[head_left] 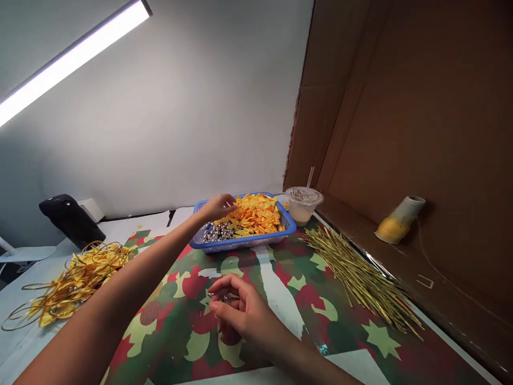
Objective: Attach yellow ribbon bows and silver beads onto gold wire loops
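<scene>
My left hand reaches over the left back part of a blue plastic basket. Its curled fingers are apart, at the edge of a heap of yellow-orange petal-like pieces. Small shiny silver beads or bells lie in the basket's front left corner, below this hand. Nearer to me, my right hand is raised above the patterned table cover, with thumb and forefinger brought together. Small shiny silver pieces show within its curled fingers; their exact shape is partly hidden.
Gold-wire loops with yellow pieces are piled at left, near a black object. Thin gold stems lie at right. A lidded cup with a straw stands behind them. A thread cone rests by the cardboard wall.
</scene>
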The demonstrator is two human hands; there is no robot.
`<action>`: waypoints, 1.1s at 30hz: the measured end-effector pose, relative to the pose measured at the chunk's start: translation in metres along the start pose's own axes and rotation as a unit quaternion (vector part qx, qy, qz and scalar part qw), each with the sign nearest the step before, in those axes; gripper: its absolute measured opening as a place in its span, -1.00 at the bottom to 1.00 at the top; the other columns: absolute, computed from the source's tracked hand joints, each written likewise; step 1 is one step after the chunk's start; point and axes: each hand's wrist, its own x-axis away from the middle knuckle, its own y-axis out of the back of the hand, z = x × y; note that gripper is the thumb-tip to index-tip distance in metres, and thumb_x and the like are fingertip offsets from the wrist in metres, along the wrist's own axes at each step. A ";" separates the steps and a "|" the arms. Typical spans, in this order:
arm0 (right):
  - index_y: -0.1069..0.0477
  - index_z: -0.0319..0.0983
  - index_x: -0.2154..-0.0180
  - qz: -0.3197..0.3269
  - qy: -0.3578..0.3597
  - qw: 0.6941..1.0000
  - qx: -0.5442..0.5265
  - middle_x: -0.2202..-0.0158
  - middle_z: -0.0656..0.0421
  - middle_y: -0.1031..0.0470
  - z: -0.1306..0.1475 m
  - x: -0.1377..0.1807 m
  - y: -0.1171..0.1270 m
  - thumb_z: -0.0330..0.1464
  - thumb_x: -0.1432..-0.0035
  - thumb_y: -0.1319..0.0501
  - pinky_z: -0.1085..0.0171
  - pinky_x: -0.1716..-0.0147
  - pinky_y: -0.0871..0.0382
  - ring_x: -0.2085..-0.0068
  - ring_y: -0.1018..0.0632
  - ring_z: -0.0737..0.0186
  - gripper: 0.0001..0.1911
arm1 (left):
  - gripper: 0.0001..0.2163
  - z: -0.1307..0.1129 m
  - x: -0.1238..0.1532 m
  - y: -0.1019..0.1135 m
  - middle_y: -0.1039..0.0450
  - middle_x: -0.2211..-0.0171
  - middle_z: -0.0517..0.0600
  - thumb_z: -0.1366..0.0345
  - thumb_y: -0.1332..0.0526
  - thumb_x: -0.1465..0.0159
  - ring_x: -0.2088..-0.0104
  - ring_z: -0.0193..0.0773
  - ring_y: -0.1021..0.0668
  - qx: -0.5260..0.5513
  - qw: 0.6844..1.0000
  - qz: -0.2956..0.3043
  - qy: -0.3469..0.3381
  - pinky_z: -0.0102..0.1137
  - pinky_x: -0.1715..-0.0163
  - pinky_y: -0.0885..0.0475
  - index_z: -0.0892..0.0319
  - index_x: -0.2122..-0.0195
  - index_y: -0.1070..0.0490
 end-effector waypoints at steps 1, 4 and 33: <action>-0.30 -0.22 0.32 0.001 0.000 1.000 -0.001 0.36 0.28 -0.35 -0.001 0.000 -0.001 -0.18 0.19 -0.33 0.43 0.74 -0.13 0.66 -0.32 0.53 -0.60 | -0.73 -0.003 -0.001 -0.002 -0.41 0.01 0.09 0.25 -0.18 -0.33 0.11 -0.13 -0.52 -0.002 1.000 -0.012 0.001 -0.14 0.14 -0.48 0.22 -0.02 -0.35; -0.29 -0.22 0.34 0.000 -0.002 1.000 0.002 0.37 0.29 -0.34 -0.004 -0.001 -0.001 -0.16 0.21 -0.34 0.42 0.74 -0.11 0.67 -0.31 0.54 -0.59 | -0.73 -0.012 -0.009 -0.010 -0.40 0.00 0.09 0.25 -0.17 -0.33 0.09 -0.13 -0.52 -0.008 1.000 -0.024 0.005 -0.13 0.13 -0.48 0.21 -0.02 -0.35; -0.37 -0.23 0.36 -0.035 0.072 0.997 0.010 0.54 0.32 -0.35 0.013 0.000 0.012 -0.14 0.14 -0.36 0.36 0.51 -0.21 0.56 -0.36 0.41 -0.64 | -0.75 -0.003 0.012 0.003 -0.43 0.04 0.08 0.26 -0.18 -0.33 0.14 -0.16 -0.53 0.117 0.987 -0.106 0.020 -0.17 0.16 -0.50 0.22 0.01 -0.37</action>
